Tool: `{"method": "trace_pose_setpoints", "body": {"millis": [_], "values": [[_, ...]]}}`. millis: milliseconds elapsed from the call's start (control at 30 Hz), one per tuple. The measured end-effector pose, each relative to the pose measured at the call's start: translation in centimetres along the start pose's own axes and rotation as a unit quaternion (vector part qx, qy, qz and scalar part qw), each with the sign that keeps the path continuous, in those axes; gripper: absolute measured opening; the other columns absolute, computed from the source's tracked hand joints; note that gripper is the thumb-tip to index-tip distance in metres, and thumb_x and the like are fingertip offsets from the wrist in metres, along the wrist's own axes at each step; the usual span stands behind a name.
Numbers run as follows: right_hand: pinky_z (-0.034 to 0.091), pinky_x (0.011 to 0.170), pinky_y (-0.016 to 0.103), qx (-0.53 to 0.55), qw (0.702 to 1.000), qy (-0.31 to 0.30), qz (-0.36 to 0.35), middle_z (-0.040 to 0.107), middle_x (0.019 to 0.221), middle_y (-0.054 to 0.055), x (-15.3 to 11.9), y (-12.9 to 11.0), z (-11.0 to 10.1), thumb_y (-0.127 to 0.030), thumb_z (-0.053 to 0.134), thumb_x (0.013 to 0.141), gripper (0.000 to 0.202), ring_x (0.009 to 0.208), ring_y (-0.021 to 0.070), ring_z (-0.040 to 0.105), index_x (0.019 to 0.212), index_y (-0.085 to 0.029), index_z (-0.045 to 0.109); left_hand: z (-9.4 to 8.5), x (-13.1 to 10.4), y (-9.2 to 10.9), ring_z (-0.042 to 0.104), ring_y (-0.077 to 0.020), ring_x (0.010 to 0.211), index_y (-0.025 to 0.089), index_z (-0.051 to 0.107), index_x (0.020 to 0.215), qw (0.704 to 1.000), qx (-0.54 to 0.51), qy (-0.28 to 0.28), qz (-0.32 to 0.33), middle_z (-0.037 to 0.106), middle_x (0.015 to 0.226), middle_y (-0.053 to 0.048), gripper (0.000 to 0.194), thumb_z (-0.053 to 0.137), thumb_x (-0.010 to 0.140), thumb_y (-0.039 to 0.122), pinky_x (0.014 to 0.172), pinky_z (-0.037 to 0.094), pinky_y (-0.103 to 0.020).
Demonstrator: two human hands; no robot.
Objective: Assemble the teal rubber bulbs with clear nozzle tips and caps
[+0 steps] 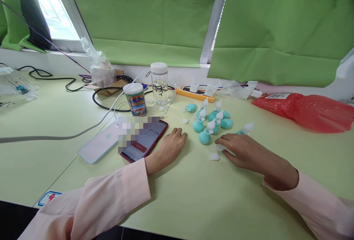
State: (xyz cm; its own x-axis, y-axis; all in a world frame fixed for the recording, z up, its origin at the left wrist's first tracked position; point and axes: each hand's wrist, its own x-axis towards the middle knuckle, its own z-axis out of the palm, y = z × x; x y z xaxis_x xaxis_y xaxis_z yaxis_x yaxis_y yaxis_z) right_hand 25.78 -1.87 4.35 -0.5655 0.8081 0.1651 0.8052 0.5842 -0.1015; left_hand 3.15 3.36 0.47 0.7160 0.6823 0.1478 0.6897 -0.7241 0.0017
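Beside the red-edged phone, my left hand (pixel 173 143) rests on the table, its fingers loosely bent and slightly apart, with nothing seen in them. My right hand (pixel 245 152) pinches a small translucent white tip (pixel 220 147) between thumb and fingers, low over the table. Another white tip (pixel 214 156) lies just left of it. Several teal squeeze bulbs (pixel 205 137) with white tips, like nasal aspirators, stand between my hands. A teal bulb (pixel 226 123) lies on its side among them. Behind my right hand lies one more bulb with a white tip (pixel 248 127), partly hidden by my fingers.
A phone (pixel 151 136) showing a timer overlaps a pale phone case (pixel 98 144) on the left. Behind stand a printed can (pixel 135 101) and a lidded bottle (pixel 159 88). An orange power strip (pixel 188 93) lies by the wall. A red plastic bag (pixel 309 112) sits far right.
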Motion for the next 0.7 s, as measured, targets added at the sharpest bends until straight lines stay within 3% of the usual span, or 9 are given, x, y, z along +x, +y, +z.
{"method": "trace_pose_setpoints", "body": {"millis": [100,200,333,400,500,633,667,700], "values": [[0.045,0.061,0.03,0.073,0.997,0.031,-0.017,0.062,0.083,0.005,-0.2,-1.2,-0.6,-0.014,0.046,0.076,0.023,0.072,0.0178,0.058,0.096,-0.019,0.056,0.1,0.1,-0.1,0.054,-0.0188,0.077,0.012,0.053,0.089,0.999,-0.033,0.007,0.012,0.055,0.086,-0.009,0.026,0.04,0.072,-0.003,0.067,0.047,-0.029],[0.047,0.066,0.029,0.222,0.973,0.059,0.002,0.062,0.085,0.003,-0.3,-3.2,0.3,-0.017,0.05,0.075,0.024,0.07,0.0144,0.058,0.099,-0.021,0.055,0.6,0.3,-0.2,0.056,-0.0165,0.077,0.014,0.054,0.094,0.998,-0.065,0.025,0.001,0.056,0.09,-0.008,0.03,0.037,0.074,-0.002,0.069,0.047,-0.028],[0.05,0.072,0.028,0.473,0.878,0.028,0.065,0.062,0.09,0.005,-0.7,-6.0,2.7,-0.021,0.052,0.076,0.017,0.081,0.0157,0.059,0.092,-0.02,0.056,1.3,0.4,-0.7,0.057,-0.0181,0.084,0.014,0.056,0.092,0.993,-0.105,0.043,-0.015,0.059,0.088,-0.008,0.028,0.037,0.077,0.001,0.074,0.047,-0.03],[0.051,0.076,0.03,0.547,0.832,0.011,0.088,0.062,0.091,0.006,-0.9,-6.8,3.8,-0.023,0.053,0.077,0.016,0.087,0.0176,0.058,0.092,-0.019,0.056,1.4,0.3,-0.9,0.058,-0.0194,0.083,0.014,0.056,0.092,0.991,-0.124,0.05,-0.02,0.061,0.085,-0.009,0.027,0.039,0.076,0.001,0.074,0.047,-0.031],[0.049,0.081,0.034,0.549,0.826,0.038,0.122,0.062,0.094,0.007,-0.7,-6.8,4.8,-0.026,0.054,0.077,0.018,0.092,0.0202,0.057,0.093,-0.02,0.057,1.2,0.1,-0.8,0.059,-0.0204,0.083,0.013,0.056,0.094,0.985,-0.158,0.061,-0.026,0.062,0.086,-0.01,0.027,0.041,0.075,0.0,0.073,0.048,-0.033],[0.048,0.08,0.035,0.528,0.821,0.153,0.155,0.059,0.099,0.008,-0.3,-5.6,5.4,-0.025,0.056,0.076,0.019,0.094,0.0208,0.055,0.094,-0.021,0.057,0.2,-0.4,0.4,0.06,-0.0157,0.08,0.014,0.058,0.092,0.969,-0.234,0.08,-0.027,0.064,0.09,-0.007,0.021,0.044,0.078,0.006,0.072,0.049,-0.028],[0.049,0.076,0.033,0.533,0.814,0.176,0.152,0.058,0.099,0.007,-0.2,-5.4,5.5,-0.024,0.057,0.075,0.018,0.092,0.0202,0.055,0.093,-0.022,0.058,-0.1,-0.6,0.8,0.061,-0.0133,0.077,0.014,0.058,0.089,0.958,-0.273,0.083,-0.028,0.064,0.088,-0.006,0.017,0.047,0.078,0.008,0.069,0.05,-0.024],[0.05,0.072,0.031,0.539,0.807,0.191,0.146,0.056,0.098,0.007,-0.2,-5.2,5.6,-0.024,0.058,0.074,0.018,0.089,0.0194,0.055,0.092,-0.022,0.058,-0.4,-0.7,1.2,0.061,-0.0132,0.075,0.012,0.06,0.085,0.913,-0.394,0.093,-0.056,0.065,0.085,-0.006,0.013,0.051,0.075,0.009,0.066,0.051,-0.022]]}}
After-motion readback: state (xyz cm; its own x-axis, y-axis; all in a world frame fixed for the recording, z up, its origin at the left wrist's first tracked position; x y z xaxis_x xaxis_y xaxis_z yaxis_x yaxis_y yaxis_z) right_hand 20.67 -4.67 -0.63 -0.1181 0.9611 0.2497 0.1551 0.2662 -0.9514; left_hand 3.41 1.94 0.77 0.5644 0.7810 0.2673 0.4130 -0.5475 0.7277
